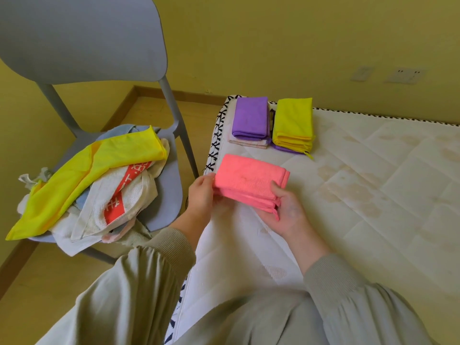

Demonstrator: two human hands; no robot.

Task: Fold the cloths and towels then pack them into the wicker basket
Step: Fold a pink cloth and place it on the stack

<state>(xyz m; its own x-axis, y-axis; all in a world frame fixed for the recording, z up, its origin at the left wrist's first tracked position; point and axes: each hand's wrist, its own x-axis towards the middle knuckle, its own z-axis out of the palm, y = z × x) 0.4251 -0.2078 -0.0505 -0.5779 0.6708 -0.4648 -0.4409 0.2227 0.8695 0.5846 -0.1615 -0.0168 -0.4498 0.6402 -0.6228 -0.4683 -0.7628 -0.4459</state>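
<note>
While the folded pink cloth [251, 186] sat over the near left part of the mattress [373, 195], both hands gripped it; whether its underside touched the mattress could not be told; the left hand [201, 195] pinched its left edge at nine o'clock, thumb and fingers closed on the fabric; the right hand [286, 210] lay palm up at its near right corner, about four o'clock, with the thumb on top and the fingers curled under the layered edges; at twelve o'clock from the cloth, well apart, a folded purple cloth [250, 118] topped a small stack of pale ones at the mattress's far left corner; just beside it, at one o'clock, folded yellow cloths [293, 123] lay stacked over another purple one; at nine o'clock stood a grey chair [82, 38], its seat heaped with unfolded pieces, a yellow cloth [82, 170] draped over a white towel [119, 195] with a red band; grey-green sleeves covered both forearms.
</note>
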